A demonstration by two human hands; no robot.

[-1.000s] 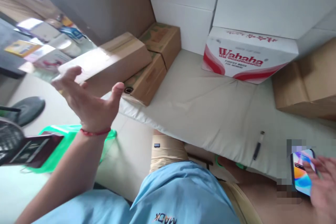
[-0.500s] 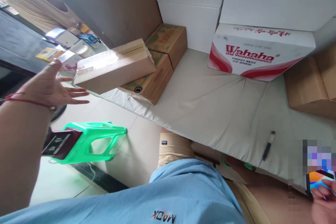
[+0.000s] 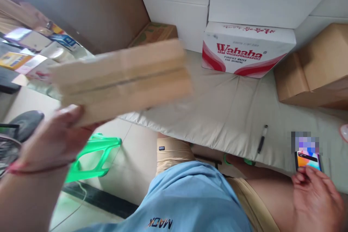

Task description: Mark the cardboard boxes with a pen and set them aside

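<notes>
My left hand (image 3: 67,130) grips a long, narrow cardboard box (image 3: 125,79) by its near left end, with the thumb on the taped face. The box is held up, smeared by motion, and hides most of what lies behind it. At the right, my right hand (image 3: 318,195) has curled fingers closed at the lower edge of a phone (image 3: 307,160) with a lit, colourful screen; part of the phone is blurred out. A black-and-clear pen (image 3: 262,139) lies on the light cover to the left of the phone.
A white and red Wahaba water carton (image 3: 244,52) stands against the wall on the covered surface (image 3: 217,116). Brown cartons (image 3: 323,69) are at its right, another carton (image 3: 160,32) at the back left. A green stool (image 3: 95,156) stands on the floor; small boxes (image 3: 32,40) lie far left.
My left hand, earlier open beside the cardboard box, has taken hold of it. The box has come off the brown cartons and moved toward me. The view has shifted right.
</notes>
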